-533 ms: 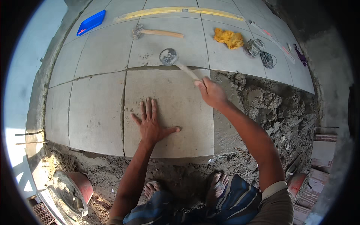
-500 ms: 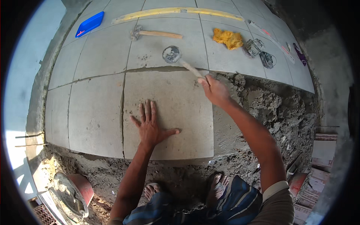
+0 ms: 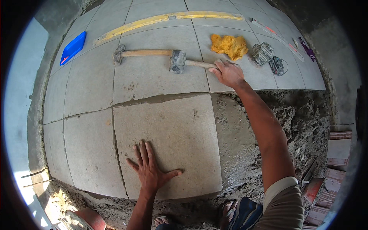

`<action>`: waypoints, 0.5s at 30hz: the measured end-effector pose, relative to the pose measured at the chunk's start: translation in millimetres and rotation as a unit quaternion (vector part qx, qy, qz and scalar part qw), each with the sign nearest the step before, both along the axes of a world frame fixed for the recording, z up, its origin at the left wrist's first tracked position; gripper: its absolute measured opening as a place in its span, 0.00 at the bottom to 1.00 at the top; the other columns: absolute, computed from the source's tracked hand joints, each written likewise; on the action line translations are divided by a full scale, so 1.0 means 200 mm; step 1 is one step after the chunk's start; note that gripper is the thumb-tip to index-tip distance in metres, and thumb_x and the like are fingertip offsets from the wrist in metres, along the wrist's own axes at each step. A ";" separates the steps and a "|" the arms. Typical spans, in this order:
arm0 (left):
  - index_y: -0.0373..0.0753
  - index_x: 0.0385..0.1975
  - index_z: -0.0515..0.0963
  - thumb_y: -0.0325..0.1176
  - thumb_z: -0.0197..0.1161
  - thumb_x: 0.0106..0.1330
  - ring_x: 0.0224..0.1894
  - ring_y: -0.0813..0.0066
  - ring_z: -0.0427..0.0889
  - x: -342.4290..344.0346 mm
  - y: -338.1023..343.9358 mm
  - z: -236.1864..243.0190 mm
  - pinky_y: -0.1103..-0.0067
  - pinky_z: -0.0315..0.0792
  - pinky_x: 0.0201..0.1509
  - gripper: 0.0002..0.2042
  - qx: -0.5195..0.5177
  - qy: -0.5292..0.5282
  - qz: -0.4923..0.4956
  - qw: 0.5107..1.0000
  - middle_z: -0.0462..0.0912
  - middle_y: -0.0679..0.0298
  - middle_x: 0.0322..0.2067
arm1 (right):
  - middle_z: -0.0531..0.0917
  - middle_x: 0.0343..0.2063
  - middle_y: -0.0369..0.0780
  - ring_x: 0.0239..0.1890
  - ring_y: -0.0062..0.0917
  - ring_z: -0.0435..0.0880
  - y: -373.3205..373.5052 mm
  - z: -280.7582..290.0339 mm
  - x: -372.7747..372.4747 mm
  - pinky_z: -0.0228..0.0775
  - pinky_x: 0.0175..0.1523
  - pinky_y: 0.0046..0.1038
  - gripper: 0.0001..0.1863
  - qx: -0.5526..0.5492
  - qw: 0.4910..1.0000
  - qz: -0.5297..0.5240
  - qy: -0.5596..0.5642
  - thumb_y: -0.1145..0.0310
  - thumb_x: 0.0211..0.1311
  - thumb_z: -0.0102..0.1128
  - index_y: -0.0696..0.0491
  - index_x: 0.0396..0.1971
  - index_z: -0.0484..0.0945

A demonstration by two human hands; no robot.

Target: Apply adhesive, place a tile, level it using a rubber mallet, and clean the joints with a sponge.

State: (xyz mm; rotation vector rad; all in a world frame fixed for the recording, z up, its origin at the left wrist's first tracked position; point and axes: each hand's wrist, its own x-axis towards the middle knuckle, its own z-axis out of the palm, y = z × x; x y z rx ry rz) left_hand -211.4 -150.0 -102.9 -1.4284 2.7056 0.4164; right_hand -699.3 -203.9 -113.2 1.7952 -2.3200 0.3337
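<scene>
My left hand [image 3: 150,171] lies flat with spread fingers on a large grey floor tile [image 3: 168,126], near its front edge. The fingers of my right hand [image 3: 229,73] are wrapped round the wooden handle of a rubber mallet [image 3: 178,61]. Its dark, mortar-smeared head is over the laid tiles beyond the tile's far edge; whether it touches them I cannot tell. Just left of that head lies a second hammer [image 3: 147,53] with a wooden handle, its end seeming to meet the mallet head in the picture. A gap with mortar runs along the tile's far side.
Wet mortar [image 3: 237,142] and rough rubble [image 3: 303,126] lie right of the tile. Farther back are a yellow straightedge [image 3: 207,15], a blue tray [image 3: 73,48], an orange-yellow cloth [image 3: 229,46] and a clear-cased device [image 3: 262,53]. A reddish bucket [image 3: 92,218] stands front left, stacked boxes [image 3: 331,184] right.
My right hand has carried the mallet farther forward, its head now turned side-on beside the other hammer. My left hand stays flat on the tile. The view has tilted forward.
</scene>
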 end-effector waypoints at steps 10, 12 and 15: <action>0.29 0.80 0.46 0.90 0.62 0.33 0.83 0.39 0.34 -0.01 -0.03 0.02 0.30 0.20 0.73 0.80 0.033 -0.028 0.005 0.999 0.44 0.42 0.81 | 0.74 0.67 0.53 0.69 0.49 0.73 -0.27 0.07 -0.39 0.70 0.71 0.41 0.29 0.114 0.945 -0.304 -0.032 0.45 0.70 0.61 0.50 0.62 0.78; 0.29 0.80 0.46 0.90 0.61 0.33 0.83 0.39 0.34 -0.01 -0.03 0.01 0.30 0.20 0.73 0.80 0.028 -0.025 0.006 0.999 0.44 0.42 0.81 | 0.78 0.64 0.53 0.66 0.49 0.78 -0.28 0.06 -0.49 0.72 0.70 0.41 0.25 0.120 0.952 -0.281 -0.015 0.49 0.71 0.60 0.51 0.59 0.80; 0.29 0.80 0.46 0.90 0.61 0.33 0.83 0.39 0.34 -0.02 -0.02 0.01 0.30 0.20 0.73 0.80 0.032 -0.026 0.002 0.999 0.43 0.42 0.81 | 0.87 0.48 0.53 0.52 0.48 0.88 -0.23 0.09 -0.53 0.82 0.56 0.46 0.22 0.087 0.948 -0.306 -0.024 0.53 0.74 0.56 0.55 0.53 0.82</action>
